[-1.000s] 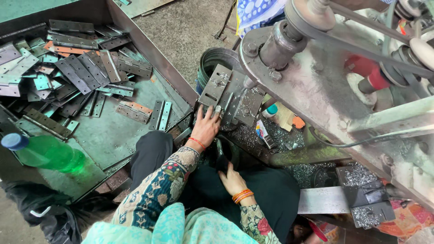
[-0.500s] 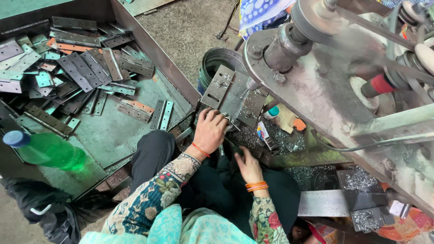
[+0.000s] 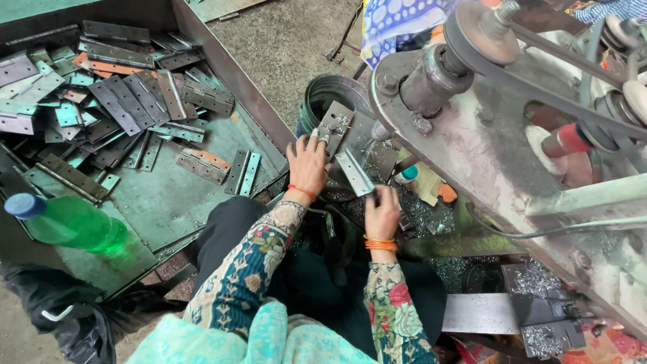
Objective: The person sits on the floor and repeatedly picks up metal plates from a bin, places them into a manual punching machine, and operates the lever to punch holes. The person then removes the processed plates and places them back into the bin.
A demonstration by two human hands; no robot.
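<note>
- Right hand [image 3: 382,214]: grip clenched on 1 bright metal hinge strip [image 3: 355,173], pinched at its lower end, the strip slanting up and left toward the machine.
- Left hand [image 3: 308,164]: fingers spread flat on 1 grey hinge plate [image 3: 335,125], pressing rather than grasping, 1 fingertip taped white.
- Both pieces sit at the mouth of the grey belt-driven machine [image 3: 472,148], metal shavings scattered below.
- Just behind the plate, 1 round dark bucket [image 3: 323,94].
- Left, 1 big metal tray [image 3: 168,202] carries a heap of hinges [image 3: 135,101], too many to count.
- 1 green bottle [image 3: 67,222] with a blue cap lies at the tray's near edge.
</note>
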